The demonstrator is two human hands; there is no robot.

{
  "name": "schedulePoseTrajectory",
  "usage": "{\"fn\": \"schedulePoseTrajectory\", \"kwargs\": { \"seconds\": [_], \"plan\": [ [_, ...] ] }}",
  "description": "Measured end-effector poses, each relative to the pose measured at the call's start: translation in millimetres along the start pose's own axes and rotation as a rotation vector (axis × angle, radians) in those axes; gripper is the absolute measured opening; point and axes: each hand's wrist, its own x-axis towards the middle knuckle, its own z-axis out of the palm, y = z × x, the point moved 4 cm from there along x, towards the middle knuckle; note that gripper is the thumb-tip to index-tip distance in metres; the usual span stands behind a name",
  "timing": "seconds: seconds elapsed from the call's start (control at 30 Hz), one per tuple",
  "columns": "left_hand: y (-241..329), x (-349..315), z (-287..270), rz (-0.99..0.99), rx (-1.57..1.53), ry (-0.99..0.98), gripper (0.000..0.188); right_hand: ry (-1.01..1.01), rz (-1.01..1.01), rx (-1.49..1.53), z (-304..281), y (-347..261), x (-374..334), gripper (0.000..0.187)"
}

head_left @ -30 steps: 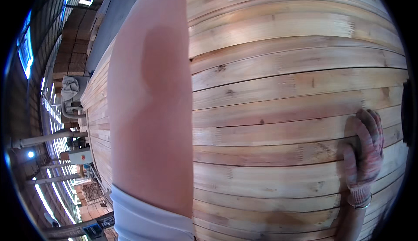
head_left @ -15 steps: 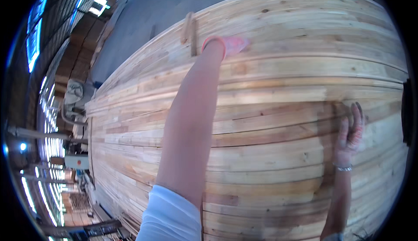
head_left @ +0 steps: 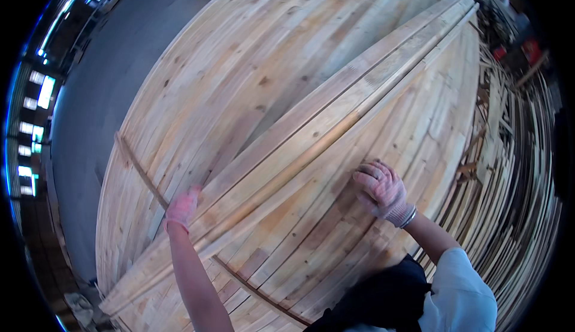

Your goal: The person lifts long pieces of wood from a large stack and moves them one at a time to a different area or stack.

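A bundle of long pale wooden planks (head_left: pixel 335 110) lies diagonally across a wide stack of boards (head_left: pixel 251 50), running from lower left to upper right. My left hand (head_left: pixel 182 207), in a pink work glove, grips the far edge of this bundle near its lower end. My right hand (head_left: pixel 381 189), also gloved and with a bracelet at the wrist, has its fingers curled over the near edge of the same planks further along. My dark apron and white sleeve show at the bottom right.
A thin spacer strip (head_left: pixel 139 171) crosses the stack at the left. Grey concrete floor (head_left: pixel 102 86) lies beyond the stack's left side. Loose planks and offcuts (head_left: pixel 509 134) are piled along the right. Bright windows (head_left: pixel 33 116) line the far left.
My left arm has drawn back from its far reach onto the diagonal planks. My right hand has shifted left and taken their near edge. The planks now lie angled across the stack.
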Motion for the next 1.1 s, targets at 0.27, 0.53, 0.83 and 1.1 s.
{"fn": "schedulePoseTrajectory", "kwargs": {
  "seconds": [0.27,0.53,0.83,1.1],
  "plan": [
    [11.8,-86.4,56.8,-0.001,-0.049,0.277,0.066,0.213,-0.157,-0.201,-53.7,-21.3,43.4,0.059],
    [32.3,-200.9,141.4,0.327,-0.062,1.048,0.055,-0.229,-0.171,-0.379,-6.2,-34.7,90.6,0.062],
    [23.8,-361.9,355.1,0.040,-1.753,0.229,0.027,-0.187,-0.348,-0.421,-6.8,-47.6,8.8,0.052],
    [17.8,-367.7,323.2,0.530,-2.814,-0.043,0.079,-0.197,-0.565,-0.365,-42.6,-73.8,-117.8,0.049]
  ]
}}
